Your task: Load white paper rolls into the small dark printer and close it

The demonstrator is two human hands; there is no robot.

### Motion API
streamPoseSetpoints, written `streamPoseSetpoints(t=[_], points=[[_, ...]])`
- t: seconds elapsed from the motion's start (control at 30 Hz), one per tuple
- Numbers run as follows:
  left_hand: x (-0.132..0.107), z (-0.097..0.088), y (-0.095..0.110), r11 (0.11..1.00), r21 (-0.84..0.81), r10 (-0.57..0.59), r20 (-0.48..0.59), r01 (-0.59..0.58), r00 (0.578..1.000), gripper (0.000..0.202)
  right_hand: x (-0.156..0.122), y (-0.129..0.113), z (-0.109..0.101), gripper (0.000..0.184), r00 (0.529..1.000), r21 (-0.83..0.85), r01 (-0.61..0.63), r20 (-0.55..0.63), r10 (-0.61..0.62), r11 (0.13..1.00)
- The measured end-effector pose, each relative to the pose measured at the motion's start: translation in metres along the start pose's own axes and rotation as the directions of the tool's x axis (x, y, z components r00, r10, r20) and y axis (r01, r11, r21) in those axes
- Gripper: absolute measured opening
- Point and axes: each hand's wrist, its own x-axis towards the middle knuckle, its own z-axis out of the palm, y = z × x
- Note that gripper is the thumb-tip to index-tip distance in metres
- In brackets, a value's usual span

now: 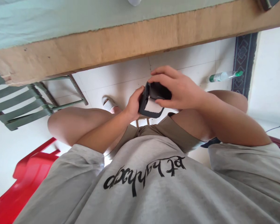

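Note:
Above my lap, a small black box-like object (154,114) is held between my hands, with a pale, whitish face showing inside its dark rim. My left hand (133,105) closes round its left side, thumb near the upper edge. From the right, my right hand (180,88) grips a glossy dark part (159,91) on the upper side of the object, thumb low and fingers curled over the top. Whether that part is a hinged lid or a separate piece, I cannot tell. My right palm and fingers hide some of it.
A wooden table edge (121,43) with a pale green cloth (79,15) crosses the top. A green-capped plastic bottle (224,76) lies on the floor at right. Green slatted seating (18,102) is at left, a red plastic chair (30,174) lower left.

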Motion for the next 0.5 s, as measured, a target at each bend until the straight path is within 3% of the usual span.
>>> streamPoseSetpoints(t=[0.1,0.23,0.3,0.37,0.5], points=[[0.001,-0.003,-0.001,0.996,0.083,0.035,0.075,-0.041,0.997,0.022,-0.004,0.002,-0.017,0.048,0.982,-0.045,-0.086,-0.171,0.077,0.995],[0.002,-0.008,-0.004,0.994,0.109,0.021,0.108,-0.033,0.994,0.019,-0.004,-0.004,-0.021,0.045,0.887,-0.201,-0.326,-0.403,0.225,0.924],[0.002,-0.006,-0.004,0.995,0.097,0.014,0.074,-0.021,0.997,0.020,-0.001,-0.010,-0.012,0.052,0.905,-0.276,-0.344,-0.351,0.239,0.898],[0.001,-0.003,-0.003,0.998,0.065,0.024,0.030,-0.026,0.999,0.023,0.003,-0.017,0.000,0.057,0.943,-0.311,-0.314,-0.212,0.257,0.897],[0.003,0.001,-0.005,0.994,-0.008,0.106,0.025,-0.106,0.994,0.024,0.009,-0.029,0.020,0.050,0.955,-0.331,-0.292,-0.055,0.291,0.897]])
